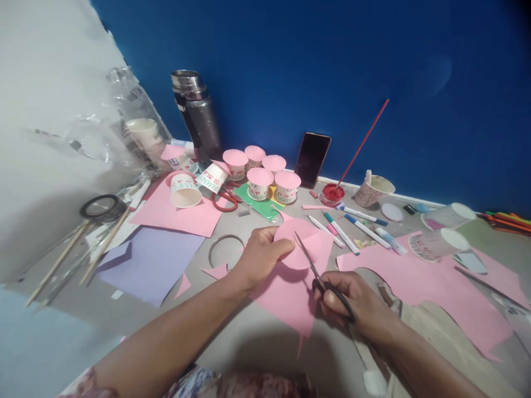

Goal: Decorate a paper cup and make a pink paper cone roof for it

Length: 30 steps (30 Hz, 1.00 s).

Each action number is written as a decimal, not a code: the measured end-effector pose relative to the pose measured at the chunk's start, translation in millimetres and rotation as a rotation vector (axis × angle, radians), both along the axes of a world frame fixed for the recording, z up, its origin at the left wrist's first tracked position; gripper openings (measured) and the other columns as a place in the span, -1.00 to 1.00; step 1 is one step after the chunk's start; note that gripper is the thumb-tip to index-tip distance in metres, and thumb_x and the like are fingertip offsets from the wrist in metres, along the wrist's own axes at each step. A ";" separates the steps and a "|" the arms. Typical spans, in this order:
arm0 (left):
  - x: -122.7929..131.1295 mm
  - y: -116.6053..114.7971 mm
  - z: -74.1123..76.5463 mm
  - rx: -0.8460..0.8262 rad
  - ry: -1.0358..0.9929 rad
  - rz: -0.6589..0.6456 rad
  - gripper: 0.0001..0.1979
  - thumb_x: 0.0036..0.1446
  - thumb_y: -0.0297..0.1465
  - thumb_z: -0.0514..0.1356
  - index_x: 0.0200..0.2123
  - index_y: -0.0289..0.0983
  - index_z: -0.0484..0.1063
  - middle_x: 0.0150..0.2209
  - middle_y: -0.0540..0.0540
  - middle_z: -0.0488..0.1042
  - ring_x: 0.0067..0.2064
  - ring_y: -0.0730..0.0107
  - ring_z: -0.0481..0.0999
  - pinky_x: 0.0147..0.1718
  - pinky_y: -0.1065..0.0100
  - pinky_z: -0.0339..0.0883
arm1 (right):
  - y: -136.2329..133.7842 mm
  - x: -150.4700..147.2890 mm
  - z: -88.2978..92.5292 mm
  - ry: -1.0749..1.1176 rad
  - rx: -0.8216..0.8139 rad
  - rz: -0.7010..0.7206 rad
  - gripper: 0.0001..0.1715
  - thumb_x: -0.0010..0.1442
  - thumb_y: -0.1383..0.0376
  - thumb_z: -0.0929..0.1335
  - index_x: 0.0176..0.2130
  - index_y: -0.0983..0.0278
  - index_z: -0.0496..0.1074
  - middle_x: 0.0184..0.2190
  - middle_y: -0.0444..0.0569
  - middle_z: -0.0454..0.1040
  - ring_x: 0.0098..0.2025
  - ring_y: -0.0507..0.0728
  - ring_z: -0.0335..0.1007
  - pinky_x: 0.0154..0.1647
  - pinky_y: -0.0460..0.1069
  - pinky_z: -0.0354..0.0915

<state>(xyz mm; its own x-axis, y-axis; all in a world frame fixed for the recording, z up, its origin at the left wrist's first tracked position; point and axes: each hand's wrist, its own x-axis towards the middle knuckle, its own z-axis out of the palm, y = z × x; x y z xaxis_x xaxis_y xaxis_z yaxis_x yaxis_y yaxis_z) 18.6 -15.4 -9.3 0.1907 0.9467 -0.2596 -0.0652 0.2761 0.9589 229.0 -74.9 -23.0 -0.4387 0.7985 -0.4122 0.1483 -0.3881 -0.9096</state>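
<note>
Patterned clothing [244,385] nearest; left hand [262,254], grip on pink paper circle [299,258]; right hand [352,301], grip around black-handled scissors [316,272].

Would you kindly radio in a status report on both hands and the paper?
Left hand gripping round pink paper disc. Right hand holding black-handled metal scissors, blades at disc. Large pink paper sheet beneath.
</note>
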 end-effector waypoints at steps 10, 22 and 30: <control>1.8 -2.9 8.4 -0.001 0.025 -0.036 -0.73 -0.06 -0.39 0.23 -0.64 -0.25 0.16 -0.60 0.09 0.11 -0.52 0.56 0.06 -0.55 0.43 -0.08 | -0.4 -1.6 -0.2 -0.045 0.019 -0.034 -0.25 0.02 -0.33 0.48 -0.49 0.28 0.34 -0.65 -0.21 0.26 -0.61 -0.07 0.05 -0.58 -0.10 -0.06; 1.9 -2.7 5.3 -0.069 -0.023 -0.011 -0.76 -0.10 -0.36 0.27 -0.63 -0.27 0.25 -0.60 0.06 0.22 -0.54 0.54 0.18 -0.57 0.45 0.03 | -2.2 -4.8 1.8 -0.046 -0.004 -0.057 -0.28 0.07 -0.26 0.48 -0.56 0.23 0.24 -0.69 -0.26 0.22 -0.67 -0.09 0.03 -0.64 -0.11 -0.06; 3.8 -3.7 8.0 -0.160 -0.190 -0.021 -0.85 -0.13 -0.39 0.31 -0.58 -0.35 0.44 -0.59 -0.04 0.45 -0.55 0.45 0.38 -0.53 0.42 0.24 | -2.3 -4.4 0.4 -0.044 0.002 -0.052 -0.28 0.09 -0.27 0.48 -0.55 0.24 0.24 -0.69 -0.25 0.25 -0.68 -0.10 0.04 -0.64 -0.12 -0.06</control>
